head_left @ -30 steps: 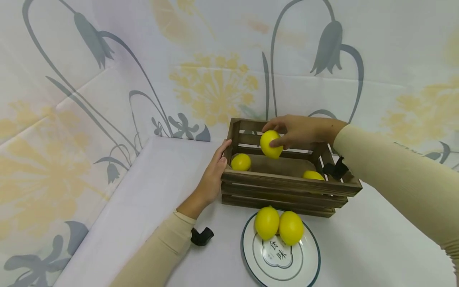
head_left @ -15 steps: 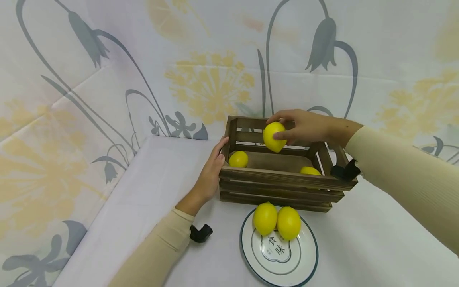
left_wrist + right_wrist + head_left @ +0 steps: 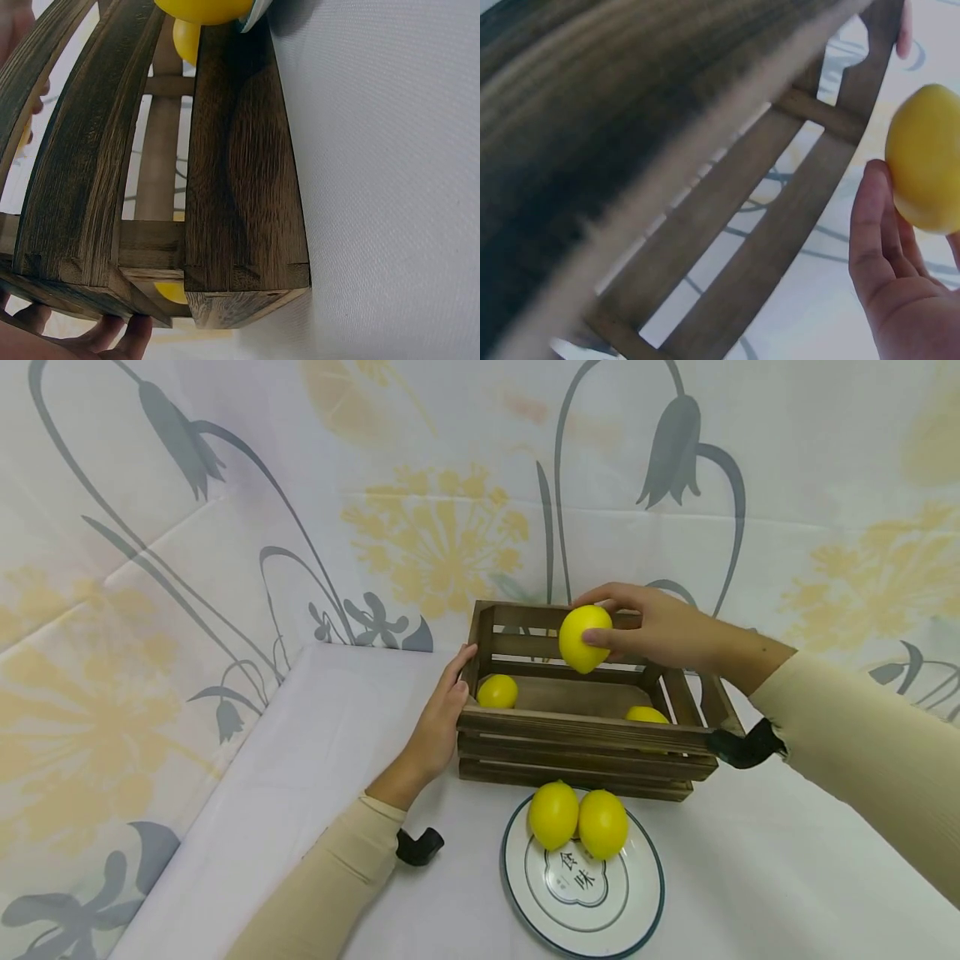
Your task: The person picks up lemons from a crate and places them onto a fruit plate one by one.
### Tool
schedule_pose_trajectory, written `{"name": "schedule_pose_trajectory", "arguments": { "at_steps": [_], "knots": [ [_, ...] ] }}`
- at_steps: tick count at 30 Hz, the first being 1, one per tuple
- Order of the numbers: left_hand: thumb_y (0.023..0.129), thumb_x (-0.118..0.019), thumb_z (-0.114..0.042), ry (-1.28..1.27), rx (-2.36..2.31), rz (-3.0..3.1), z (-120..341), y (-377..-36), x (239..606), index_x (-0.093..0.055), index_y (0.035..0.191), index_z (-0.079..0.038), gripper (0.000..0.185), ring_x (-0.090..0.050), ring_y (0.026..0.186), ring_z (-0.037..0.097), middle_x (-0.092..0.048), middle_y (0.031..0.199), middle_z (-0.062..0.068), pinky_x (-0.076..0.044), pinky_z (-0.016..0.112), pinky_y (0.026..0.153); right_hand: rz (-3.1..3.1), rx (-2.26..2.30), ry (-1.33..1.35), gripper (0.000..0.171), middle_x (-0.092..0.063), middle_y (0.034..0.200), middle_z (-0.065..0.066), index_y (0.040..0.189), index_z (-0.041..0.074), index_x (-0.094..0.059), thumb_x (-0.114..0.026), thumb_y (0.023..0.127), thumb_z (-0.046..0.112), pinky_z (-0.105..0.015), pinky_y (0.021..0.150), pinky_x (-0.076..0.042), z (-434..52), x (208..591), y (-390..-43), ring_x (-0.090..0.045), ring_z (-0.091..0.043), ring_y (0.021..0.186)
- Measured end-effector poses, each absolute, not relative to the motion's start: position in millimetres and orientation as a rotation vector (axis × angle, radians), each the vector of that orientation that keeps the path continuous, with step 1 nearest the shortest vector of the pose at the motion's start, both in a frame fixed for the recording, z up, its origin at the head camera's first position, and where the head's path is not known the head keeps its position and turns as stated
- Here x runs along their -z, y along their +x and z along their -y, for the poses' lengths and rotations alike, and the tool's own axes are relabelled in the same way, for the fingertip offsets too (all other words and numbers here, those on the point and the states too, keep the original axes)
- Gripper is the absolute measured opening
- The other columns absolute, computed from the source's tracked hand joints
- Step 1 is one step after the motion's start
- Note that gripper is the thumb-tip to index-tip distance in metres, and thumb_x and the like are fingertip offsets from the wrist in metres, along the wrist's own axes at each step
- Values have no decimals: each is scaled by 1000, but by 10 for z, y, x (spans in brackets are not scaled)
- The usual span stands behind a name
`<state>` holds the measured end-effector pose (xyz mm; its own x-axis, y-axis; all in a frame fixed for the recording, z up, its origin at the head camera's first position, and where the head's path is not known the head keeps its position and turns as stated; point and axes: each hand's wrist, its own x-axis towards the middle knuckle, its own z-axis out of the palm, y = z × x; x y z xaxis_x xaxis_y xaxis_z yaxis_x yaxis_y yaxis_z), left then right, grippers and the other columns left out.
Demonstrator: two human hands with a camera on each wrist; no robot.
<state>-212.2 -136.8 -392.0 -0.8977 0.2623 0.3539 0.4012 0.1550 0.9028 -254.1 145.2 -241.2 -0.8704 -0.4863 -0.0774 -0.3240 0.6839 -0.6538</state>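
Here the lemon (image 3: 584, 638) sits in the right hand (image 3: 660, 628), fingers and thumb curled round it, above the back slats of the wooden crate (image 3: 585, 739). Inside the crate lie two more lemons, one (image 3: 497, 691) at its left end and one (image 3: 647, 715) at its right end. The left hand (image 3: 438, 727) lies flat against the crate's left end, fingers straight. In front of the crate stands a plate (image 3: 585, 893) bearing two lemons (image 3: 577, 817) side by side.
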Motion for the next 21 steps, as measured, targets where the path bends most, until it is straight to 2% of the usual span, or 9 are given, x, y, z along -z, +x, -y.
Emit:
{"name": "schedule_pose_trajectory", "arguments": {
  "at_steps": [7, 12, 16, 21],
  "knots": [
    [109, -21, -27, -673, 1851, 2293, 1365, -2118, 3910, -20, 160, -18, 51, -7, 156, 23, -11, 169, 3, -8, 54, 125, -2671, 1060, -634, 49, -60, 130, -7, 144, 21, -48, -61, 99, 37, -27, 83, -57, -1458, 2464, -2380, -65, -21, 103],
    [109, -21, -28, -672, 1848, 2297, 1368, -2122, 3912, -20, 160, -19, 52, -7, 157, 22, -11, 169, 3, -8, 54, 125, -2684, 1120, -627, 49, -58, 132, -8, 144, 22, -48, -61, 99, 36, -23, 81, -58, -1457, 2513, -2279, -67, -19, 106],
    [109, -21, -29, -665, 1850, 2302, 1369, -2120, 3915, -20, 160, -19, 52, -6, 156, 20, -11, 169, 1, -8, 53, 126, -2703, 1146, -625, 48, -54, 137, -8, 143, 22, -48, -63, 99, 34, -24, 83, -58, -1462, 2542, -2212, -67, -28, 113],
    [109, -21, -31, -658, 1853, 2306, 1370, -2124, 3921, -20, 160, -19, 52, -6, 156, 20, -11, 169, 0, -8, 52, 126, -2689, 1220, -658, 46, -43, 151, -5, 142, 19, -50, -63, 99, 28, -27, 88, -58, -1472, 2585, -2131, -58, -38, 128]
  ]
}}
